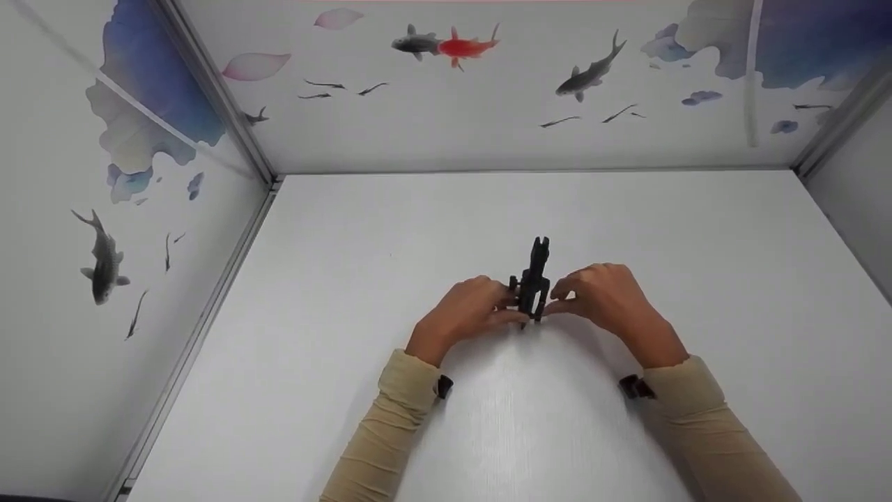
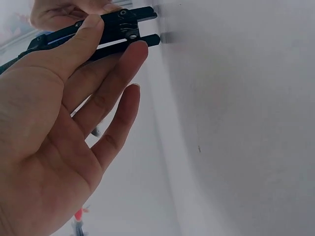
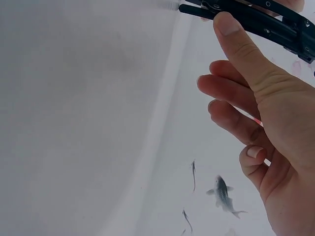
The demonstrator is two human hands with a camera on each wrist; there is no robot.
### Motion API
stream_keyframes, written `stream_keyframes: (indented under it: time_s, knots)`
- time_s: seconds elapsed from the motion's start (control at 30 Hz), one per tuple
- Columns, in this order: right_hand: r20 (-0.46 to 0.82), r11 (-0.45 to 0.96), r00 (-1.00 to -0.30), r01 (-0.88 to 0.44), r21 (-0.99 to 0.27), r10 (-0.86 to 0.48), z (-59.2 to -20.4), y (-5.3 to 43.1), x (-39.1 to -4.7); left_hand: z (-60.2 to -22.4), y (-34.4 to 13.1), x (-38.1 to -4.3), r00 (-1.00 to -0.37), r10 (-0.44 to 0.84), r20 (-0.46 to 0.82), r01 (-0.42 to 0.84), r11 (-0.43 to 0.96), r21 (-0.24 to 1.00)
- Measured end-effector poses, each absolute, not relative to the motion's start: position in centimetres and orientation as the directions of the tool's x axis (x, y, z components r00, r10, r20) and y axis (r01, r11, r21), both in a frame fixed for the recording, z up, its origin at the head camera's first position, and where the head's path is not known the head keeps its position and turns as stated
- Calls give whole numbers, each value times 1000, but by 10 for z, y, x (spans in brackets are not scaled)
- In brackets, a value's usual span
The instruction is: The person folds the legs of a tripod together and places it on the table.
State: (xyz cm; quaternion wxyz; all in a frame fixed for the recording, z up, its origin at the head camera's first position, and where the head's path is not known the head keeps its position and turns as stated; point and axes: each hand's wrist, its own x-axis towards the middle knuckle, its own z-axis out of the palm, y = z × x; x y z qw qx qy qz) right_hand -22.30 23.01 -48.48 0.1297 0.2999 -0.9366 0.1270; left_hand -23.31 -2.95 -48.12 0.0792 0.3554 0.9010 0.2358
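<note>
A black hinged device [image 1: 536,275] with slim parallel arms and small screws stands on the white table, tilted slightly; its exact kind is unclear. My left hand [image 1: 470,307] pinches its lower part from the left. In the left wrist view the thumb lies on top of the black device [image 2: 118,27], with fingers beneath it and the little finger free. From the right, my right hand [image 1: 603,296] touches the lower end with its thumb. The right wrist view has that thumb against the black device [image 3: 266,27], while the other fingers are loosely bent and apart from it.
The white tabletop [image 1: 334,279] stretches around both hands. White panels printed with fish and lotus leaves stand at the back [image 1: 488,125] and the left [image 1: 49,279]; another panel [image 1: 854,153] rises on the right. Metal frame strips join them.
</note>
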Motion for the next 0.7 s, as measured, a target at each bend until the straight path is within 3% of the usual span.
stream_keyframes:
  time_s: [0.2,0.37,0.7]
  knots:
    - [163,749,-812,-582,-317,-561,-478,224,-218,-485,-28,-233,-752,652,92,625,661,415]
    - [73,781,-853,-504,-369,-516,-474,221,-216,-487,-27,-234,-759,639,124,634,683,361]
    - [97,778,-839,-534,-331,-535,-480,217,-215,-487,-26,-232,-755,644,125,632,663,400]
